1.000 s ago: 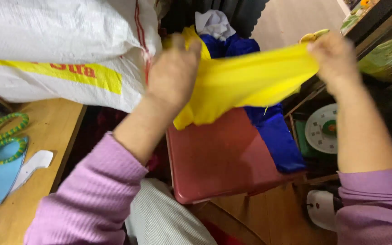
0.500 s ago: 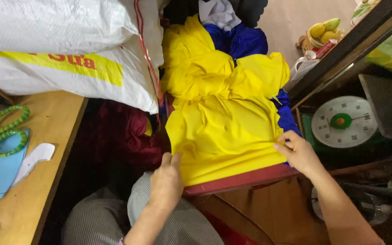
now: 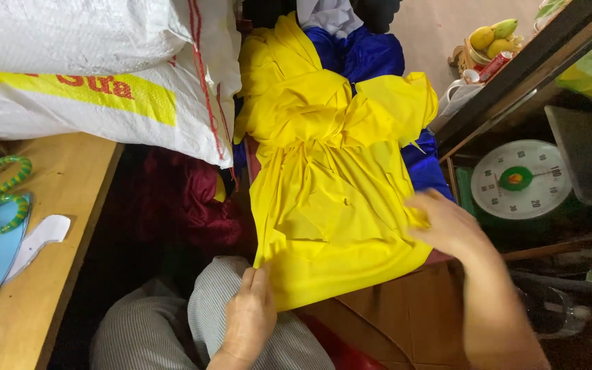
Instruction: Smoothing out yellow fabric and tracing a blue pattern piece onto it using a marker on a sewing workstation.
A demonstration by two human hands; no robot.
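Yellow cloth (image 3: 330, 205), centre frame: thin, smooth, soft sheen, creased. Blue cloth (image 3: 364, 51) at top: glossier, satin-like. Sack (image 3: 104, 75), upper left: woven plastic, slightly shiny. Table (image 3: 56, 274), lower left: matt wood. Scale (image 3: 521, 179), right: smooth plastic dial. Striped trousers (image 3: 200, 322), bottom: matt cloth.

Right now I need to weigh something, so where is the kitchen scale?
In the head view the round white scale sits at the right on a low shelf, just beyond the right hand and beside the yellow cloth.
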